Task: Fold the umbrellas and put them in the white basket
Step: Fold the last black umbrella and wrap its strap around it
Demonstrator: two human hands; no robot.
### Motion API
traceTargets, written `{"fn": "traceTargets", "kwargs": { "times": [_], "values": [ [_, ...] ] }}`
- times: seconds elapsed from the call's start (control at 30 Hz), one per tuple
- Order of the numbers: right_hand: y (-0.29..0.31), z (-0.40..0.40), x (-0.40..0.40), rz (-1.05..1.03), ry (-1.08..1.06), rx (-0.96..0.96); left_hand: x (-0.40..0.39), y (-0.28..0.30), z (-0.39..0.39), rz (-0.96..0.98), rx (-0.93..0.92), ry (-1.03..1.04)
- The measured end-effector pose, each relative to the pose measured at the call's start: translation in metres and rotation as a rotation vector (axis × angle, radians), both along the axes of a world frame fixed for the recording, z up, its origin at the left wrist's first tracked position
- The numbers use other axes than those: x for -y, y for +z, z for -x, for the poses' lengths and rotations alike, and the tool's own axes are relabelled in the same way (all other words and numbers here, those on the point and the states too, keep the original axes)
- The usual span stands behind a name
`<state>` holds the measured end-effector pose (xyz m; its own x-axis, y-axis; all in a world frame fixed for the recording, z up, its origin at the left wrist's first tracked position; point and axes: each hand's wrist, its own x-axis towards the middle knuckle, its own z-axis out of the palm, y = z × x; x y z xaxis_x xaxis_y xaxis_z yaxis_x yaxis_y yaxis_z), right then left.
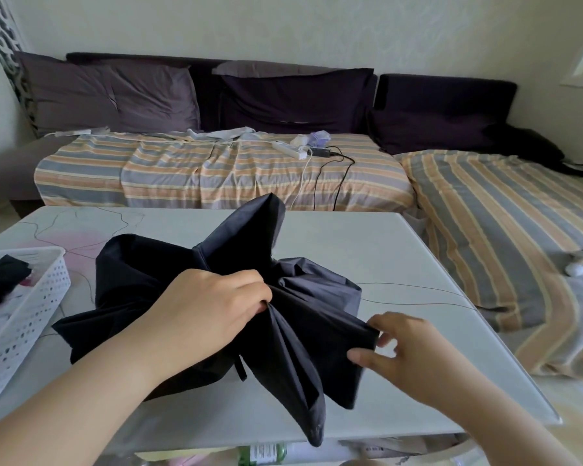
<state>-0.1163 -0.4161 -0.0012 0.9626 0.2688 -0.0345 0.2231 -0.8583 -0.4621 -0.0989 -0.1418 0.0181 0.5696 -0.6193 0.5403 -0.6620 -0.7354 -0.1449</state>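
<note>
A sofa draped in a striped sheet (216, 169) runs along the wall behind a pale worktop (401, 250), and on that worktop the job looks part done. At nine o'clock the white basket (31, 317) sits on the worktop's left edge with dark fabric already inside, which looks like one folded umbrella, though too little shows to be sure. The black umbrella (300, 331) lies mid-worktop, collapsed but loose, its panels splayed out like petals — one lobe rising toward twelve o'clock, one drooping over the near edge toward six. Its shaft is hidden under cloth, so I cannot tell which way its long axis runs or where the handle points.

The left hand (212, 304) has its grip closed on the gathered fabric at the canopy's centre. The right hand (398, 344), at four o'clock, pinches the edge of one panel between thumb and fingertips.

Left to do, as I judge it — pleat the panels, wrap and strap them, then move the bundle to the basket.
</note>
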Motion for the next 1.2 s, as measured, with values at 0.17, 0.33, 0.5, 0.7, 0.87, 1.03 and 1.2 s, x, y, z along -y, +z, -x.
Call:
{"fn": "traceTargets", "kwargs": {
  "times": [0.17,0.33,0.5,0.7,0.87,1.03,1.2],
  "values": [
    [-0.006,-0.003,0.006,0.018,-0.010,0.066,0.001,-0.001,0.001,0.011,-0.005,0.005],
    [0.022,-0.003,-0.004,-0.004,0.172,-0.011,0.007,-0.006,0.003,-0.039,-0.019,-0.027],
    [0.025,-0.009,-0.056,-0.180,0.287,0.111,0.009,-0.010,0.006,-0.065,-0.014,-0.028],
    [0.015,-0.013,-0.072,-0.259,0.271,0.154,0.006,-0.012,0.009,-0.041,0.012,-0.012],
    [0.009,-0.013,-0.070,-0.307,0.254,0.185,0.005,-0.019,0.006,-0.054,0.015,-0.026],
    [0.006,-0.016,-0.069,-0.322,0.269,0.197,0.007,-0.021,0.006,-0.065,0.020,-0.033],
    [0.005,-0.014,-0.061,-0.248,0.210,0.224,0.009,-0.012,0.004,-0.039,0.008,-0.033]
  ]
}}
